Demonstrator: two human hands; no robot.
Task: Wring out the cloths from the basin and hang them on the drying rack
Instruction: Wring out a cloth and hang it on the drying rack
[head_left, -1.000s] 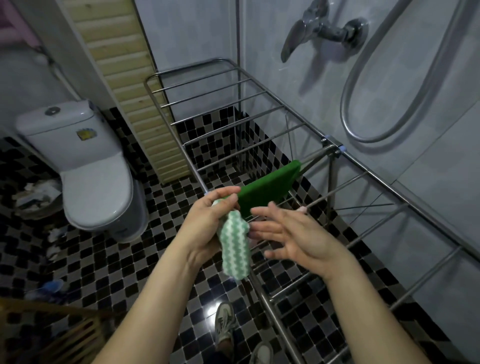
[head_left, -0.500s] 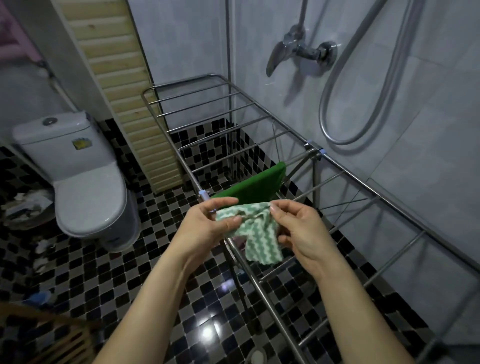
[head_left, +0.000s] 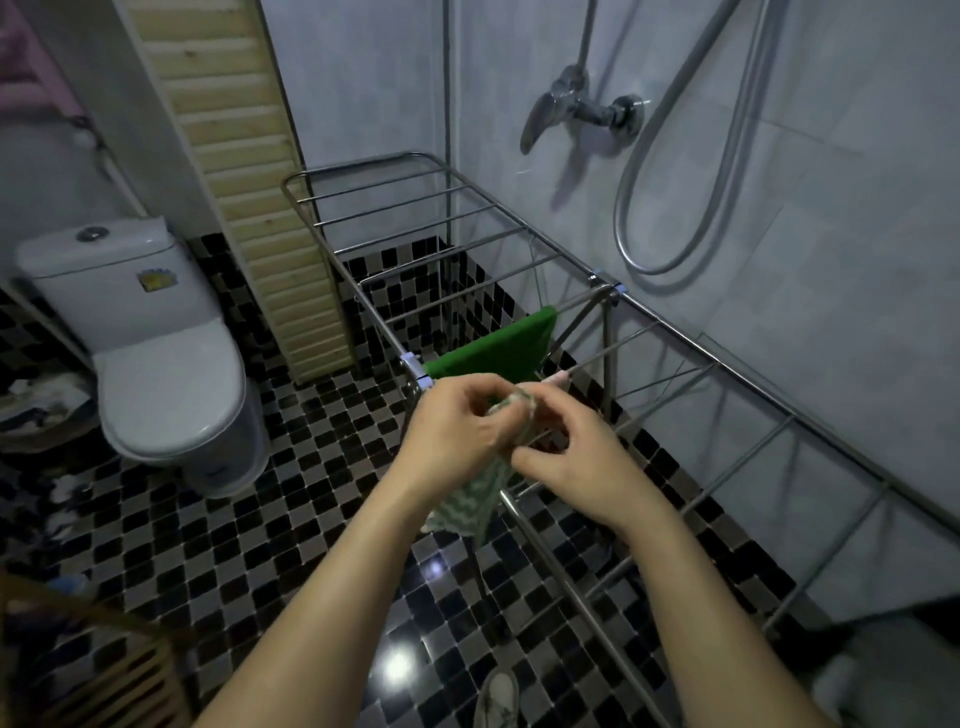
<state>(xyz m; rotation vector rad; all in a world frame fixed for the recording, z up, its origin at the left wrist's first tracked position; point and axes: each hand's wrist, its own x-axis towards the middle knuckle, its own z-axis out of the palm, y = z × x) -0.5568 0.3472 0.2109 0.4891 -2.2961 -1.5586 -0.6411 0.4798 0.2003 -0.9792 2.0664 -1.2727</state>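
A green-and-white zigzag cloth (head_left: 470, 501) hangs bunched between my two hands above the near rail of the metal drying rack (head_left: 670, 325). My left hand (head_left: 457, 426) pinches its upper edge, and my right hand (head_left: 576, 462) grips the same edge right beside it, fingers curled. The cloth's lower part dangles below my wrists. A plain green cloth (head_left: 493, 348) is draped over a rack bar just behind my hands. A pinkish bit of fabric (head_left: 558, 375) peeks out beside it. No basin is in view.
A white toilet (head_left: 161, 364) stands at the left on the black-and-white tiled floor. A slatted wooden panel (head_left: 249, 171) leans by the wall. A shower tap (head_left: 576, 109) and hose (head_left: 675, 171) are on the right wall. My shoe (head_left: 496, 701) shows at the bottom.
My right hand went from open beside the cloth to gripping it. Both hands have since drawn close together, bunching the top edge, and the view has tilted up a little.
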